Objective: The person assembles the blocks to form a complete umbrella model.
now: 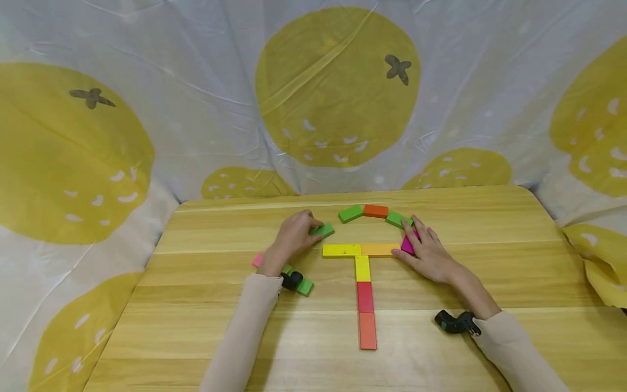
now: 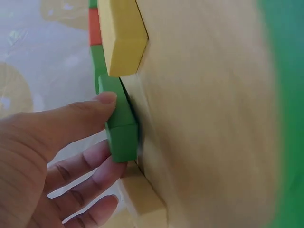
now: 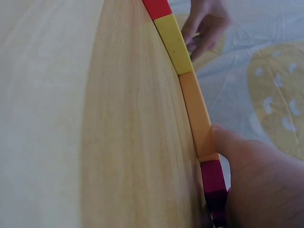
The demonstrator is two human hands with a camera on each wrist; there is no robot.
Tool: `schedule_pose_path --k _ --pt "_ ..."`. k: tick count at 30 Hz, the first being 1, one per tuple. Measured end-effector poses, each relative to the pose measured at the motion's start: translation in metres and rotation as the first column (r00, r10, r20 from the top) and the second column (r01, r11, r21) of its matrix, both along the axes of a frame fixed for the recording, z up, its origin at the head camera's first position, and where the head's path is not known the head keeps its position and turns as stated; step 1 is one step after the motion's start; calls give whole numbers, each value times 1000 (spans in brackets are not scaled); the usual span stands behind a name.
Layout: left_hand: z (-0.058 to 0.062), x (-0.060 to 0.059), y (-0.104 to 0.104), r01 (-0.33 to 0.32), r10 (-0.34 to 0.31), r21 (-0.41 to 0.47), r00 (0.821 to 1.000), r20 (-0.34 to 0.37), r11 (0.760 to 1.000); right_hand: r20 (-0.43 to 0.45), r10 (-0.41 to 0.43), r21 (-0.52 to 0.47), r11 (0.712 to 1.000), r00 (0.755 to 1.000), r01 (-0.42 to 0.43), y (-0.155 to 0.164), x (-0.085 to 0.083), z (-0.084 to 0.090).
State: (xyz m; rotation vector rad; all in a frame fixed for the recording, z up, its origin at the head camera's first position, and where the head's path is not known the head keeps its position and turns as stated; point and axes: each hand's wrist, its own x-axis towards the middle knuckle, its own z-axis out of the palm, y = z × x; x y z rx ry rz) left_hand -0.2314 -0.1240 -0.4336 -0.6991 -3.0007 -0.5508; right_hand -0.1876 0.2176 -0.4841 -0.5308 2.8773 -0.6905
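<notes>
My left hand [image 1: 294,235] pinches a green block [image 1: 322,231] between thumb and fingers, low over the wooden table; the left wrist view shows the thumb on the block [image 2: 118,118]. My right hand [image 1: 431,253] lies with extended fingers at the arch's right end. Its fingertips touch a green block [image 1: 398,219], and a magenta block [image 1: 410,243] is partly hidden under the hand. The right thumb rests against an orange block [image 1: 379,250]. That block forms a bar with a yellow one [image 1: 342,250]. A second green block [image 1: 350,214] and a red-orange block [image 1: 375,210] continue the arch.
Below the bar runs a stem of yellow [image 1: 362,268], red [image 1: 364,296] and salmon [image 1: 367,330] blocks. Beside the left wrist lie a pink block [image 1: 257,259] and green blocks [image 1: 305,287], partly covered by the arm. A patterned curtain [image 1: 338,87] hangs behind the table.
</notes>
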Motion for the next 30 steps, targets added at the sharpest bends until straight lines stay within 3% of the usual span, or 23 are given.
schedule_pose_path --k 6,13,23,30 --pt "7 -8 -2 71 -66 -70 995 70 995 -3 2 4 1000 1000 -2 -1 0 -1" --pt "13 -8 -9 148 -129 -76 969 208 986 -1 2 2 1000 1000 -2 -1 0 -1" --pt "13 -10 -1 113 -94 -72 969 230 991 12 -3 8 1000 1000 2 1 0 -1" --pt "22 -16 8 163 -123 -173 967 223 971 11 -3 6 1000 1000 3 0 -1 -1"
